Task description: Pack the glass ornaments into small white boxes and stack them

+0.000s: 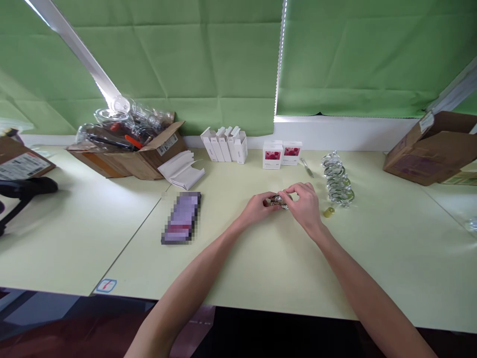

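Note:
Both my hands meet over the middle of the pale yellow table [261, 258]. My left hand [259, 208] and my right hand [304, 203] are closed in a pinch on a small clear shiny wrapped item [280, 201] held between them, just above the tabletop. What the wrapper contains is too small to make out. A small yellowish piece [328, 212] lies just to the right of my right hand. Beyond it a pile of clear plastic pieces [337, 180] stands on the table.
Two white-and-red small boxes [281, 153] and a row of open white cartons [225, 144] stand at the back. Flat white cartons [181, 169], a blurred dark item [182, 219], a cardboard box of clear packaging [126, 144] lie left. Another cardboard box [428, 149] sits far right.

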`<move>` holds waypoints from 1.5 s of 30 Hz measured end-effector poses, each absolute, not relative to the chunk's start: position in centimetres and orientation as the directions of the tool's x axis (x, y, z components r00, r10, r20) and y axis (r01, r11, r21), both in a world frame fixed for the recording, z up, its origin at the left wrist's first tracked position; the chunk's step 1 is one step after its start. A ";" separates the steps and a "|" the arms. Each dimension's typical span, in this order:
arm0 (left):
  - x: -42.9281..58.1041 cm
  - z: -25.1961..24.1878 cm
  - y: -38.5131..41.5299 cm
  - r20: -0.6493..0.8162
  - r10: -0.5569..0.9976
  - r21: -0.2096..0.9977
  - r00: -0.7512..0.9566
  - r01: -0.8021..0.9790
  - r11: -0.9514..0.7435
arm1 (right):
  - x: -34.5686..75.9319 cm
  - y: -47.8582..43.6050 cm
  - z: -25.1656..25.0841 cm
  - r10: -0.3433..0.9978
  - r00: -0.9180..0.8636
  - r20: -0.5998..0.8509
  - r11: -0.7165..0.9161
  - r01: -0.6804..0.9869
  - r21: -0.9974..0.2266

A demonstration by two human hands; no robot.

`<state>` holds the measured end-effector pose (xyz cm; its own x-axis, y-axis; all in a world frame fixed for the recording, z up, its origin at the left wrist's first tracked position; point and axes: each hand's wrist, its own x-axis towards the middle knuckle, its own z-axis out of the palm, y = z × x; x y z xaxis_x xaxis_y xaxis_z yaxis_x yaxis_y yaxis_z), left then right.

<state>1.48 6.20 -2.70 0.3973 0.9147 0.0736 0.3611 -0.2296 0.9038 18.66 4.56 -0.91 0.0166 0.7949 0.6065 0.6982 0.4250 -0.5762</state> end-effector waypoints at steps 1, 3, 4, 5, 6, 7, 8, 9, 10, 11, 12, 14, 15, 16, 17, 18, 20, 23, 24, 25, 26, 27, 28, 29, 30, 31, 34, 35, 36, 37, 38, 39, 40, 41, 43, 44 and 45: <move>1.5 -2.7 6.2 0.068 0.916 0.903 0.395 0.366 -0.225 | 18.6 4.6 -0.9 0.790 0.017 0.613 0.422 0.711 -0.563; 1.5 -2.6 6.2 0.065 0.917 0.903 0.393 0.368 -0.222 | 18.4 4.7 -0.8 0.795 0.030 0.606 0.402 0.722 -0.563; 1.5 -2.6 6.1 0.065 0.916 0.904 0.396 0.366 -0.222 | 18.3 4.7 -0.7 0.805 0.038 0.592 0.389 0.719 -0.576; 1.5 -2.6 6.1 0.064 0.914 0.905 0.400 0.363 -0.222 | 18.2 4.7 -0.7 0.819 0.050 0.572 0.372 0.712 -0.595; 1.4 -2.6 6.1 0.064 0.913 0.905 0.403 0.361 -0.223 | 18.1 4.7 -0.6 0.833 0.062 0.550 0.356 0.701 -0.618; 1.4 -2.6 6.1 0.064 0.912 0.905 0.404 0.361 -0.223 | 18.1 4.6 -0.6 0.847 0.073 0.527 0.341 0.686 -0.643; 1.4 -2.6 6.1 0.064 0.913 0.905 0.403 0.362 -0.224 | 18.0 4.6 -0.5 0.859 0.084 0.505 0.327 0.670 -0.667; 1.4 -2.6 6.1 0.066 0.913 0.904 0.402 0.364 -0.225 | 17.9 4.6 -0.5 0.868 0.092 0.488 0.315 0.657 -0.685; 1.4 -2.6 6.1 0.068 0.914 0.903 0.401 0.364 -0.227 | 17.9 4.6 -0.5 0.874 0.096 0.476 0.307 0.650 -0.695; 1.4 -2.7 6.1 0.071 0.913 0.903 0.401 0.363 -0.229 | 17.9 4.6 -0.5 0.879 0.097 0.467 0.302 0.645 -0.702; 1.4 -2.7 6.1 0.071 0.913 0.904 0.402 0.362 -0.229 | 17.8 4.6 -0.5 0.883 0.098 0.460 0.297 0.641 -0.708; 1.4 -2.7 6.2 0.069 0.912 0.905 0.405 0.359 -0.229 | 17.8 4.7 -0.5 0.886 0.103 0.452 0.292 0.634 -0.716; 1.4 -2.7 6.2 0.068 0.912 0.905 0.405 0.360 -0.227 | 17.7 4.7 -0.5 0.887 0.105 0.450 0.292 0.626 -0.723; 1.4 -2.7 6.2 0.066 0.912 0.905 0.405 0.361 -0.226 | 17.7 4.8 -0.6 0.888 0.106 0.447 0.294 0.617 -0.730; 1.4 -2.7 6.1 0.064 0.912 0.905 0.404 0.362 -0.224 | 17.6 4.8 -0.6 0.888 0.110 0.447 0.296 0.609 -0.736; 1.4 -2.7 6.1 0.065 0.913 0.906 0.404 0.360 -0.224 | 17.6 4.9 -0.6 0.886 0.113 0.449 0.299 0.600 -0.742; 1.4 -2.7 6.1 0.067 0.914 0.909 0.401 0.352 -0.221 | 17.4 4.9 -0.7 0.885 0.116 0.451 0.307 0.583 -0.752; 1.4 -2.6 6.1 0.067 0.916 0.916 0.396 0.341 -0.214 | 17.4 5.0 -0.7 0.880 0.123 0.458 0.319 0.563 -0.763; 1.4 -2.6 6.1 0.064 0.917 0.916 0.394 0.341 -0.211 | 17.4 5.0 -0.8 0.877 0.123 0.464 0.324 0.561 -0.762; 1.4 -2.6 6.1 0.061 0.917 0.916 0.393 0.344 -0.208 | 17.4 5.0 -0.8 0.875 0.125 0.468 0.328 0.559 -0.762; 1.5 -2.6 6.1 0.058 0.918 0.915 0.393 0.347 -0.206 | 17.4 5.0 -0.8 0.873 0.125 0.471 0.332 0.555 -0.763; 1.5 -2.6 6.1 0.057 0.919 0.914 0.391 0.350 -0.206 | 17.4 5.0 -0.9 0.873 0.125 0.471 0.334 0.550 -0.766; 1.5 -2.5 6.1 0.057 0.919 0.913 0.389 0.352 -0.206 | 17.4 5.1 -0.9 0.874 0.127 0.469 0.335 0.543 -0.771; 1.5 -2.5 6.1 0.058 0.920 0.912 0.387 0.355 -0.207 | 17.4 5.1 -1.0 0.876 0.129 0.464 0.334 0.533 -0.778; 1.5 -2.5 6.1 0.060 0.921 0.910 0.385 0.357 -0.208 | 17.4 5.1 -1.0 0.880 0.129 0.457 0.332 0.520 -0.787; 1.5 -2.5 6.1 0.061 0.922 0.909 0.383 0.360 -0.210 | 17.4 5.1 -1.0 0.884 0.127 0.450 0.331 0.509 -0.794; 1.5 -2.5 6.1 0.056 0.921 0.905 0.384 0.370 -0.210 | 17.4 5.1 -1.0 0.891 0.115 0.439 0.334 0.488 -0.806; 1.5 -2.5 6.1 0.056 0.921 0.904 0.385 0.372 -0.210 | 17.5 5.1 -1.0 0.893 0.109 0.437 0.336 0.485 -0.807; 1.5 -2.5 6.1 0.056 0.921 0.904 0.386 0.372 -0.211 | 17.5 5.1 -1.0 0.894 0.105 0.436 0.337 0.484 -0.808; 1.5 -2.5 6.1 0.058 0.921 0.904 0.386 0.371 -0.213 | 17.5 5.1 -1.0 0.895 0.102 0.434 0.337 0.483 -0.808; 1.5 -2.5 6.1 0.061 0.920 0.905 0.386 0.368 -0.215 | 17.5 5.1 -1.1 0.897 0.100 0.431 0.336 0.482 -0.809; 1.5 -2.5 6.1 0.064 0.920 0.905 0.387 0.365 -0.217 | 17.6 5.1 -1.1 0.899 0.096 0.428 0.334 0.481 -0.810; 1.5 -2.5 6.1 0.065 0.919 0.906 0.390 0.363 -0.218 | 17.6 5.1 -1.1 0.900 0.093 0.425 0.332 0.483 -0.810; 1.5 -2.5 6.1 0.064 0.917 0.906 0.394 0.361 -0.218 | 17.6 5.1 -1.2 0.902 0.091 0.422 0.329 0.489 -0.808; 1.4 -2.5 6.1 0.060 0.914 0.906 0.400 0.362 -0.218 | 17.7 5.0 -1.2 0.905 0.088 0.416 0.319 0.505 -0.802; 1.4 -2.4 6.1 0.059 0.914 0.906 0.402 0.362 -0.218 | 17.7 5.0 -1.2 0.907 0.088 0.411 0.312 0.514 -0.799; 1.4 -2.4 6.1 0.059 0.913 0.907 0.404 0.361 -0.218 | 17.7 4.9 -1.2 0.908 0.090 0.409 0.306 0.524 -0.795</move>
<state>1.37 6.07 -2.39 0.4039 0.9129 0.0589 0.3609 -0.2182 0.9067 17.70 4.94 -1.22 0.0896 0.9083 0.4085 0.5236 0.3059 -0.7951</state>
